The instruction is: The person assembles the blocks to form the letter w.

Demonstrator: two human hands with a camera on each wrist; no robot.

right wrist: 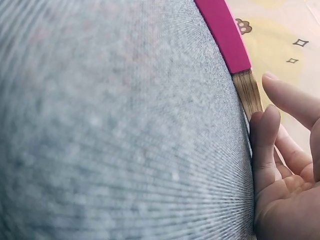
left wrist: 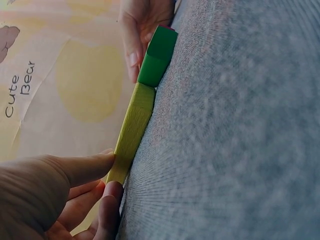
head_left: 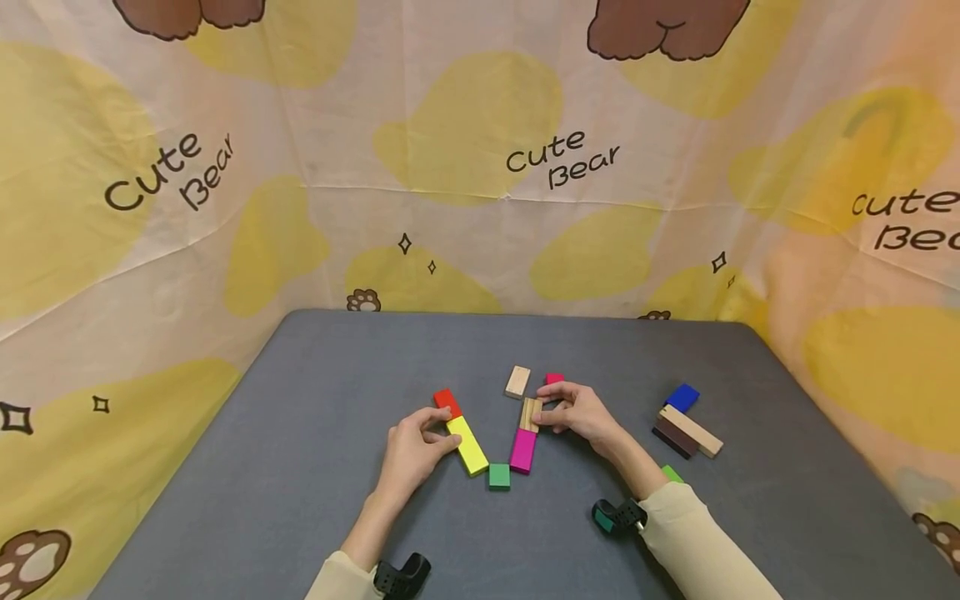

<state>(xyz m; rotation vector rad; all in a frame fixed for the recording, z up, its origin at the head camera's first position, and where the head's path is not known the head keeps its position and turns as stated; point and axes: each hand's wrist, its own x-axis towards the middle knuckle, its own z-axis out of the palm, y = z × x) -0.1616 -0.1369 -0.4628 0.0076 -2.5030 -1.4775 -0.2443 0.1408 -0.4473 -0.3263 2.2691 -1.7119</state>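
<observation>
My left hand (head_left: 412, 450) pinches a yellow block (head_left: 468, 447) between thumb and fingers; a red block (head_left: 447, 402) continues the line at its far end. A green block (head_left: 498, 477) sits at the near end, between the yellow block and a magenta block (head_left: 522, 452). Beyond the magenta one lies a striped wooden block (head_left: 530, 414). My right hand (head_left: 581, 412) touches this wooden block with a fingertip, and in the right wrist view the thumb stands a little apart from it. The fingers partly cover the wooden block there.
A pale wooden block (head_left: 517, 382) and a partly hidden pinkish-red block (head_left: 554, 378) lie farther back. To the right are a blue block (head_left: 682, 397), a long pale block (head_left: 693, 431) and a dark brown block (head_left: 672, 439). A bright green block (head_left: 671, 473) peeks out behind the right forearm.
</observation>
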